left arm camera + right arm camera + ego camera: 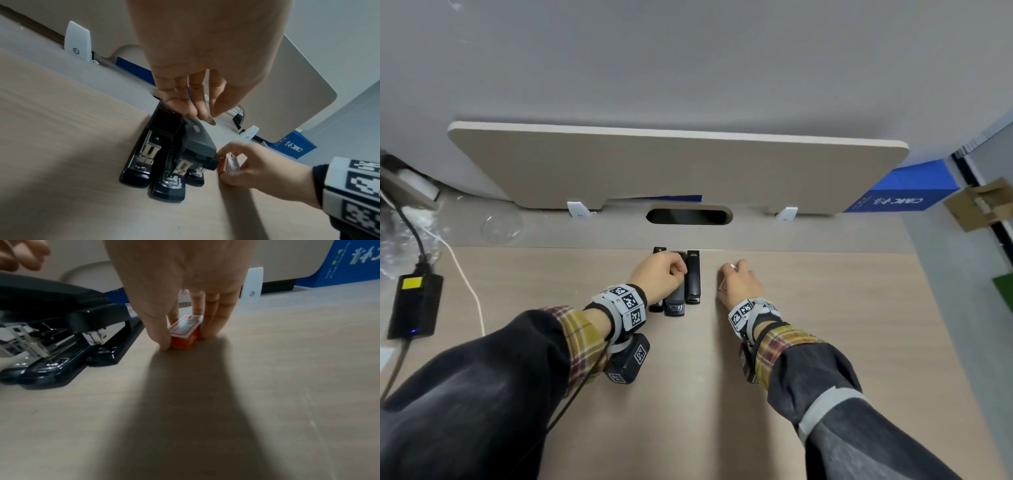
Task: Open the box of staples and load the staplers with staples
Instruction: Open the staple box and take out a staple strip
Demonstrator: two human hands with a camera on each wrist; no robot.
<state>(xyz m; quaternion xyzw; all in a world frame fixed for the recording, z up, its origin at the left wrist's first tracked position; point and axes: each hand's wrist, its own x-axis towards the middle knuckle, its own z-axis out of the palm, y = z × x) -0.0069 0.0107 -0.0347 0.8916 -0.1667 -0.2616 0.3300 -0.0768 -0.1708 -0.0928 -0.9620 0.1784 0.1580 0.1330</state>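
Observation:
Three black staplers lie side by side near the desk's back edge: the left stapler (pixel 144 154), the middle stapler (pixel 674 303) (pixel 197 141) and the right stapler (pixel 693 277). My left hand (pixel 664 274) (pixel 195 112) grips the rear of the middle stapler's top arm, which stands raised off its base (pixel 61 313). A small orange and white staple box (pixel 230 164) (pixel 185 332) sits on the desk just right of the staplers. My right hand (pixel 739 281) (pixel 187 337) pinches this box between thumb and fingers. The box looks closed.
A beige divider panel (pixel 674 164) stands at the back, with a cable slot (pixel 688 216) in front of it. A black power adapter (pixel 414 305) and its cables lie at the left. A blue carton (pixel 907 195) sits at the back right.

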